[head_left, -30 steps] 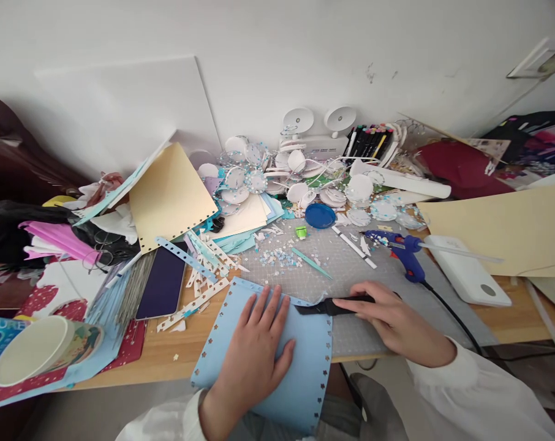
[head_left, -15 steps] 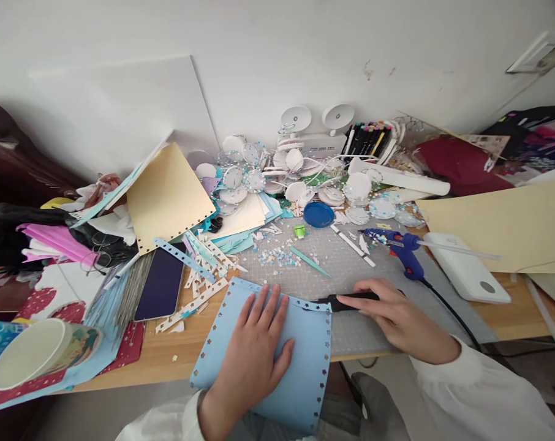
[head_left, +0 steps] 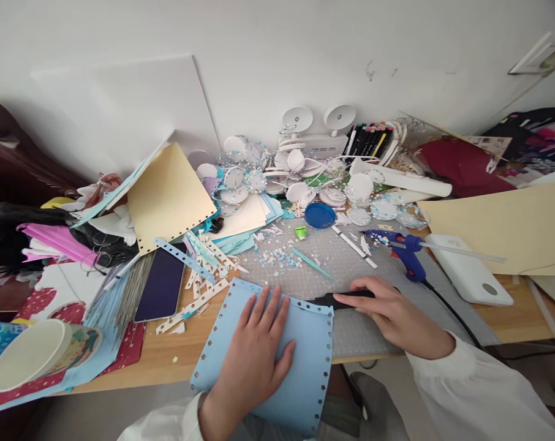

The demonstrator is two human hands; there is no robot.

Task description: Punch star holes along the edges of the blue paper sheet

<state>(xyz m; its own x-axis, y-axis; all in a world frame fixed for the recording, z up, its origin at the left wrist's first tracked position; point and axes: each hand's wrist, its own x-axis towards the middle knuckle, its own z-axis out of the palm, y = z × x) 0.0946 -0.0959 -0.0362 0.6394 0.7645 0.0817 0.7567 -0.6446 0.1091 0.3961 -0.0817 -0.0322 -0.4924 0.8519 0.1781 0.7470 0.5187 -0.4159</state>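
A light blue sheet of paper (head_left: 300, 361) with star-shaped holes along its edges lies at the table's front edge and hangs partly over it. My left hand (head_left: 258, 346) is pressed flat on it with the fingers spread. In my right hand (head_left: 385, 309) is a black utility knife (head_left: 346, 300), the forefinger stretched along its handle. Its front end reaches the sheet's top right edge, where a punched strip is partly slit from the rest. The blade itself is mostly hidden by the paper.
A grey cutting mat (head_left: 364, 334) carries star confetti (head_left: 277, 258), a teal pointed tool (head_left: 312, 263), a white pen (head_left: 354, 247) and a blue glue gun (head_left: 403, 248). Punched paper strips (head_left: 199, 300), a dark phone (head_left: 160, 288) and a paper cup (head_left: 33, 352) are on the left.
The knife in my right hand has slid slightly left along the sheet's top edge. My left hand stays flat in place on the paper.
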